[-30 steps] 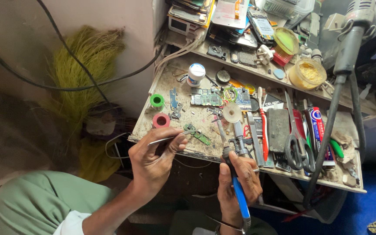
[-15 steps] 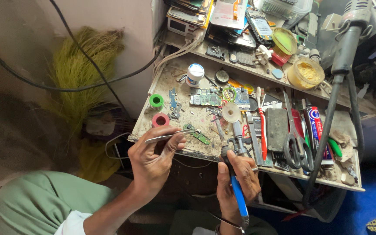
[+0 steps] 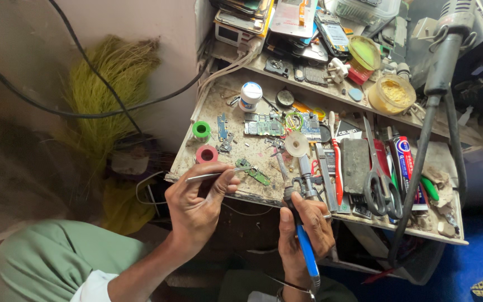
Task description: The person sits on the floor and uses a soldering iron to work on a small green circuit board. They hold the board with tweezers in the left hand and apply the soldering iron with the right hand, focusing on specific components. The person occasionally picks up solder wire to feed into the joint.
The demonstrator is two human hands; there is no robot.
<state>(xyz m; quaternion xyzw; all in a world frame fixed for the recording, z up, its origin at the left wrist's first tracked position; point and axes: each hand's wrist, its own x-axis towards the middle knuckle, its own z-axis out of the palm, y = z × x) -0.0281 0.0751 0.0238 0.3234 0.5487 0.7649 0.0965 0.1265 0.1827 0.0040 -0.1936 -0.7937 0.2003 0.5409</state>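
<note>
Overhead, the left hand (image 3: 197, 207) pinches metal tweezers (image 3: 213, 175) whose tips reach a small green circuit board (image 3: 254, 174) on the cluttered workbench (image 3: 208, 120); the right hand (image 3: 303, 232) grips a blue-handled soldering iron (image 3: 304, 246) just beside it.

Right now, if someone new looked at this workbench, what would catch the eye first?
Most striking are the two hands at the front edge: the left hand holds metal tweezers toward a small green circuit board, and the right hand grips a blue-handled tool. Behind them, the cluttered tray carries scissors on the right and a green tape roll on the left.
</note>
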